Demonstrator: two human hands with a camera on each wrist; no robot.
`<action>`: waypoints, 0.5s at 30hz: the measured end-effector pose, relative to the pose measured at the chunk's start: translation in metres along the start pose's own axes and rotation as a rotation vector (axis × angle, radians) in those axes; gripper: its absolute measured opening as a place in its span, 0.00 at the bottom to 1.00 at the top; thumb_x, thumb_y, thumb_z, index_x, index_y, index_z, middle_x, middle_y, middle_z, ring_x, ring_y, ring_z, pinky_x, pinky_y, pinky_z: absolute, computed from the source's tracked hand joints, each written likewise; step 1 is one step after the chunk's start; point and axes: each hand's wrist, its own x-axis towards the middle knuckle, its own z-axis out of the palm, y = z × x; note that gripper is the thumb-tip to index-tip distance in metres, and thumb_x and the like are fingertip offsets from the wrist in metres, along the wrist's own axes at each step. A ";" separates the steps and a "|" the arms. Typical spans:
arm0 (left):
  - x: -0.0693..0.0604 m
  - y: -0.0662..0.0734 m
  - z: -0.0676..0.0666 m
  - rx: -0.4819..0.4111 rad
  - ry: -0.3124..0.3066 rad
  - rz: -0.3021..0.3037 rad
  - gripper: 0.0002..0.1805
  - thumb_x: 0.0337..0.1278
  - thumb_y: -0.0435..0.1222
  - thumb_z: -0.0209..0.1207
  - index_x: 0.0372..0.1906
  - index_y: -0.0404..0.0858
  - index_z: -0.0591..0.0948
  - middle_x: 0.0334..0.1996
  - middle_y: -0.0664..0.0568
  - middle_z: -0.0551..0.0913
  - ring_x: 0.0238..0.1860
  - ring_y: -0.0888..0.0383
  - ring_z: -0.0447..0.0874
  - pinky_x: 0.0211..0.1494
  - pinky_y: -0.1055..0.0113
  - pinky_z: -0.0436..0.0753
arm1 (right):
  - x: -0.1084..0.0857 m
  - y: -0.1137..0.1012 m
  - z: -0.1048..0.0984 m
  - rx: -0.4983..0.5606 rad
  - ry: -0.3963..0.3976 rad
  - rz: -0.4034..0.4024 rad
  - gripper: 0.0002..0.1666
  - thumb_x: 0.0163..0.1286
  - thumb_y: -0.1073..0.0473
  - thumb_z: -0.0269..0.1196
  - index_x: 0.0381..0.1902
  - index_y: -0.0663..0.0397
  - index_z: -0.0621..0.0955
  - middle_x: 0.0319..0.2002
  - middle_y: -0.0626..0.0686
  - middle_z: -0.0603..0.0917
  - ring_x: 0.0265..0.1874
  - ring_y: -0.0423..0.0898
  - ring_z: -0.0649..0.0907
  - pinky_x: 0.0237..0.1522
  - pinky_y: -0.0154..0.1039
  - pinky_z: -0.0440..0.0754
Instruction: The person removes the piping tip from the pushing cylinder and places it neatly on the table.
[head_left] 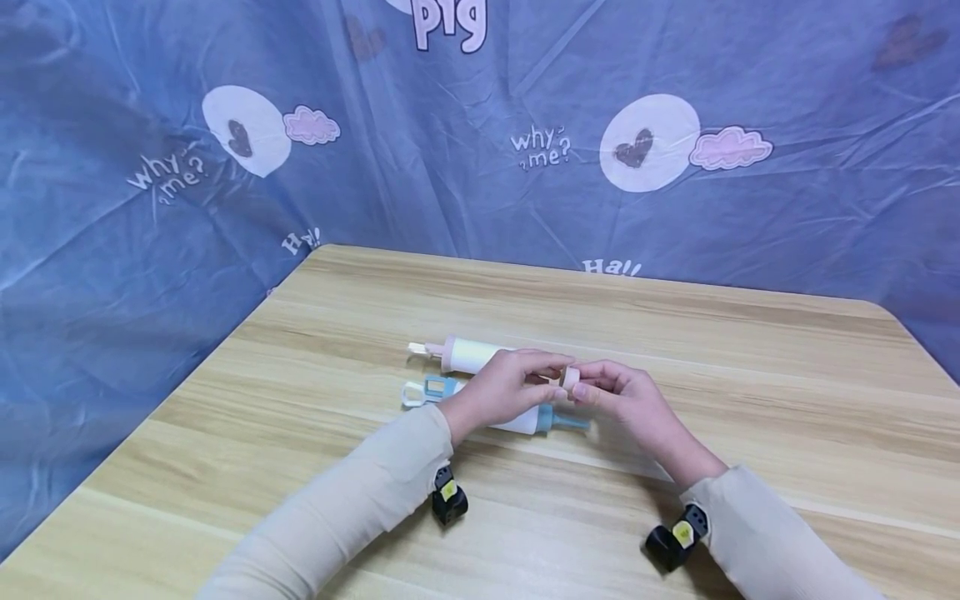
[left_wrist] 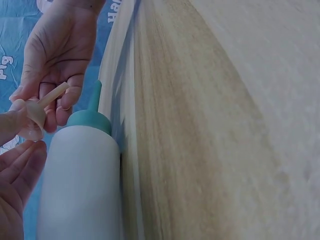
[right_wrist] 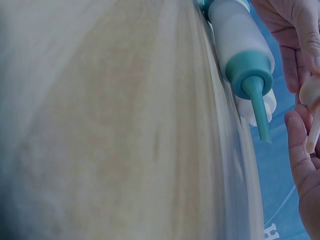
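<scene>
A small pale pink nozzle cap (head_left: 571,379) with a thin spout is held between both hands above the table. My left hand (head_left: 510,385) pinches its wide base with the thumb and fingers. From the other side, my right hand (head_left: 628,402) holds it, its fingers curled about the spout in the left wrist view. Below the left hand lies a white syringe-like tube (right_wrist: 235,32) with a teal collar and teal nozzle (right_wrist: 255,95). Behind it is a second white tube (head_left: 470,356) with a pink collar (head_left: 447,354); the left hand hides its front end in the head view.
Both tubes lie on a wood-grain table (head_left: 300,417), their handle ends pointing left. A blue printed curtain (head_left: 450,167) hangs along the table's back and left sides. Black wrist cameras (head_left: 448,497) hang below the sleeves.
</scene>
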 end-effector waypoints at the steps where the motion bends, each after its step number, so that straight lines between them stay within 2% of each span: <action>1: 0.000 0.000 0.000 -0.004 0.005 0.003 0.22 0.56 0.33 0.60 0.57 0.37 0.76 0.54 0.47 0.79 0.52 0.57 0.79 0.52 0.77 0.75 | 0.000 0.000 0.000 0.005 -0.002 -0.003 0.22 0.64 0.60 0.62 0.50 0.72 0.75 0.38 0.50 0.85 0.36 0.36 0.83 0.43 0.30 0.79; 10: 0.001 -0.003 0.002 -0.013 0.047 0.050 0.20 0.56 0.32 0.60 0.55 0.34 0.77 0.52 0.45 0.80 0.49 0.55 0.81 0.50 0.78 0.76 | 0.002 0.003 -0.001 0.032 0.002 0.001 0.25 0.64 0.58 0.61 0.53 0.71 0.74 0.37 0.42 0.84 0.37 0.38 0.83 0.44 0.32 0.80; 15: 0.001 -0.003 0.001 -0.006 0.086 0.063 0.21 0.55 0.32 0.61 0.55 0.32 0.77 0.51 0.43 0.80 0.47 0.52 0.82 0.48 0.78 0.77 | 0.000 0.003 -0.002 0.039 0.023 -0.001 0.26 0.67 0.56 0.58 0.56 0.71 0.71 0.38 0.41 0.83 0.38 0.39 0.83 0.45 0.32 0.79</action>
